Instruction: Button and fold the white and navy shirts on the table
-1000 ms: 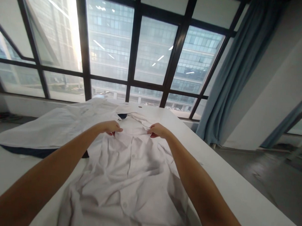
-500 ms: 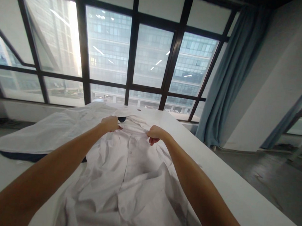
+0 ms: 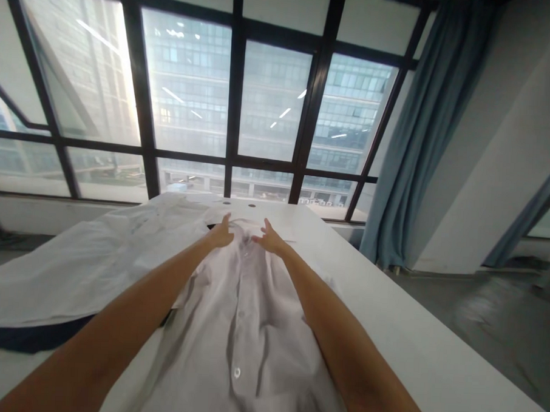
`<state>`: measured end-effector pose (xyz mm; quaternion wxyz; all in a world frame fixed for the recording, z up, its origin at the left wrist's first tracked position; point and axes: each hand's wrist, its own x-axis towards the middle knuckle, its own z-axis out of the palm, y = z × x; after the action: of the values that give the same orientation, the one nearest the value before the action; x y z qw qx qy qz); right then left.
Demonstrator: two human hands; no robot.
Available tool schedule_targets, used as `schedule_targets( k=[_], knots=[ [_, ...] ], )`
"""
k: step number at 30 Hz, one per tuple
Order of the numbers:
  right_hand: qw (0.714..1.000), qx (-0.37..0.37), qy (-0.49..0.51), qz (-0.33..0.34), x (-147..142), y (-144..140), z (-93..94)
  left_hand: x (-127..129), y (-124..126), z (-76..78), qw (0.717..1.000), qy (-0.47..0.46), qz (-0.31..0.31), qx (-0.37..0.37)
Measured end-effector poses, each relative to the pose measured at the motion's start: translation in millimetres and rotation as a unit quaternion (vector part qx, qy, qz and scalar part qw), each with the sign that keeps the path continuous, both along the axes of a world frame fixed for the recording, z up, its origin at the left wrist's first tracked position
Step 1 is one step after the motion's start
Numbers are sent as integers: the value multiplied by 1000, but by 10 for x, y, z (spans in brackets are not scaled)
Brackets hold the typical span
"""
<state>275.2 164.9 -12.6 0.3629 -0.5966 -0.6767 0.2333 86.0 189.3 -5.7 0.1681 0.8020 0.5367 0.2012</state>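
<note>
A white button-up shirt (image 3: pixel 246 326) lies lengthwise before me, its collar at the far end and its button placket running toward me. At the left of the collar is my left hand (image 3: pixel 222 233), thumb and fingers apart. My right hand (image 3: pixel 270 237) is opposite it on the collar's right side, its fingers also spread. Both hands are by the shirt's shoulders; whether the fingertips press on the cloth I cannot tell. My forearms cover parts of the shirt's sides.
Other white garments (image 3: pixel 104 253) lie spread to the left, with a dark navy strip (image 3: pixel 36 335) along their near edge. Everything rests on a white table (image 3: pixel 387 344). Beyond stand large windows (image 3: pixel 274 103) and a blue curtain (image 3: pixel 409 151).
Both hands have let go of the pinched collar cloth and opened. The shirt now lies flatter and straighter, its collar farther from me. The view has shifted slightly.
</note>
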Motion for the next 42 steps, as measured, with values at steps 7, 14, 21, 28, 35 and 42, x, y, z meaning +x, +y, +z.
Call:
schedule_targets(
  k=[7, 14, 21, 28, 35, 42],
  knots=[
    [930, -29, -331, 158, -192, -556, -512, -46, -580, -768, 974, 174, -142, 9],
    [928, -51, -347, 129, 48, -941, -701, -688, -950, -954, 957, 234, -170, -25],
    [926, -31, -373, 47, -357, -976, -519, -204, -1049, -672, 970, 220, -70, 79],
    [924, -56, -378, 14, -436, -1057, -632, -24, -1116, -927, 987, 123, -20, 103],
    [946, -14, -323, 8, -336, -1179, -780, -95, -1196, -1079, 985, 70, -79, 136],
    [959, -6, -280, -34, -334, -1179, -874, -102, -1257, -1070, 982, 68, -108, 137]
  ],
)
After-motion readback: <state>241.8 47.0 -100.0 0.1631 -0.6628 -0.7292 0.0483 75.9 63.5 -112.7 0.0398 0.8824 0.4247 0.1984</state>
